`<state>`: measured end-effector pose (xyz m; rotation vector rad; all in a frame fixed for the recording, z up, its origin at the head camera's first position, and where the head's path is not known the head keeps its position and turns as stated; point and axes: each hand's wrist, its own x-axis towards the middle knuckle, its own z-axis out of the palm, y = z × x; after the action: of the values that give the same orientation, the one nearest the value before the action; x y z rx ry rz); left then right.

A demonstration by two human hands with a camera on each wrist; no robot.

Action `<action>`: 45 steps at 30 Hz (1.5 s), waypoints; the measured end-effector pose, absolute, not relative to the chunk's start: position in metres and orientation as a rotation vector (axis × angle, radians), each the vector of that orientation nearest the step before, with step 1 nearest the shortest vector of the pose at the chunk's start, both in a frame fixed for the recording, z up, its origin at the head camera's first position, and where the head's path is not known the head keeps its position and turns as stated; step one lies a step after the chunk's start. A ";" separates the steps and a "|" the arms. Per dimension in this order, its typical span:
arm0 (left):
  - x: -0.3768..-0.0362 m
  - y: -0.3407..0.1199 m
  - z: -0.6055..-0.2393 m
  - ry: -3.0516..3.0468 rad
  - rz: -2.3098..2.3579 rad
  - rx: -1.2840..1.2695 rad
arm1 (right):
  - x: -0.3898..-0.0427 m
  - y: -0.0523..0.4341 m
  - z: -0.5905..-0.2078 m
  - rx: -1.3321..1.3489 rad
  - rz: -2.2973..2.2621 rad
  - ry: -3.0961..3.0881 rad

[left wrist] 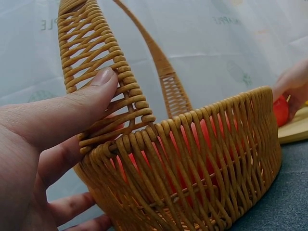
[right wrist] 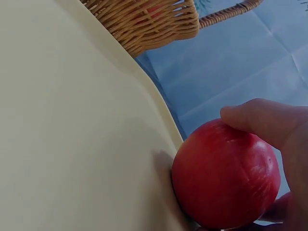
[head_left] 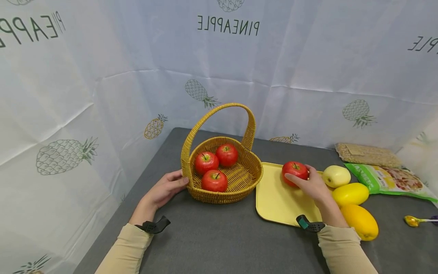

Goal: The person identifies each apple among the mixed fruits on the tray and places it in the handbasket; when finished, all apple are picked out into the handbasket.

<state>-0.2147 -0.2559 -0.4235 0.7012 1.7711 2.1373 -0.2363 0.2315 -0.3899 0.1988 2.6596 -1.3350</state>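
A golden wicker basket with a tall arched handle stands left of centre, and red apples lie inside it. My left hand grips the basket's left side at the foot of the handle. In the left wrist view its thumb lies over the woven handle and the other fingers reach behind the wicker wall. My right hand holds another red apple between thumb and fingers, over the far part of a yellow tray. The right wrist view shows this apple close against the tray surface.
Along the tray's right side lie a pale yellow-green apple and two yellow fruits. Farther right are a green snack bag, a clear packet of grain and a small golden spoon. A pineapple-print curtain hangs behind the table.
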 end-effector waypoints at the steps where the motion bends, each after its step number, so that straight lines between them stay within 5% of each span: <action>1: -0.215 -0.256 -0.423 1.770 2.138 0.700 | -0.237 0.230 -0.391 0.199 -1.341 2.657; 23: -0.215 -0.254 -0.427 1.742 2.142 0.704 | -0.236 0.201 -0.400 0.214 -1.464 2.627; 45: -0.217 -0.256 -0.425 1.787 2.132 0.688 | -0.227 0.177 -0.369 0.088 -1.776 2.444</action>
<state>-0.2172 -0.2563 -0.4246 0.6877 1.7868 2.1324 -0.2270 0.1768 -0.3686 0.0876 2.4436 -1.7762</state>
